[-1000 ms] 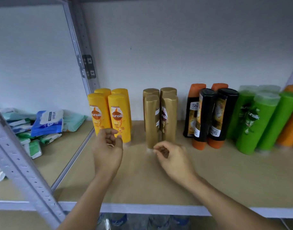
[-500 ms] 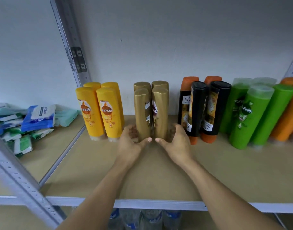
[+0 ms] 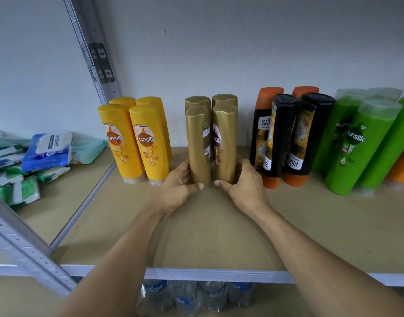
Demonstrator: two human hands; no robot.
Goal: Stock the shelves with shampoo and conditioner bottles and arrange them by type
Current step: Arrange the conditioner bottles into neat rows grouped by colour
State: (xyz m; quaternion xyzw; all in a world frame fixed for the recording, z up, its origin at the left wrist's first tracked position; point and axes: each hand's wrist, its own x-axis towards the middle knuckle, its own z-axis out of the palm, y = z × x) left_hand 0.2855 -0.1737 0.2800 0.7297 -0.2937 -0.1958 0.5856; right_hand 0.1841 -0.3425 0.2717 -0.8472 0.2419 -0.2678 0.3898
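Several gold bottles (image 3: 198, 143) stand cap-down in a tight block at the middle of the wooden shelf (image 3: 210, 234). My left hand (image 3: 180, 186) cups the base of the front left gold bottle. My right hand (image 3: 242, 184) cups the base of the front right gold bottle (image 3: 225, 143). To the left stand several yellow Sunsilk bottles (image 3: 137, 140). Right of the gold block are black bottles with orange caps (image 3: 285, 136), then green Sunsilk bottles (image 3: 359, 145) leaning left, and an orange bottle (image 3: 402, 165) at the frame's edge.
A grey metal upright (image 3: 93, 51) divides this bay from the left one, where packs of wet wipes (image 3: 36, 156) lie piled. A slanted metal post (image 3: 24, 245) crosses the lower left. Water bottles (image 3: 196, 296) sit on the shelf below.
Both hands moved forward from open air onto the bases of the front gold bottles and closed around them. The view has shifted slightly nearer the shelf.
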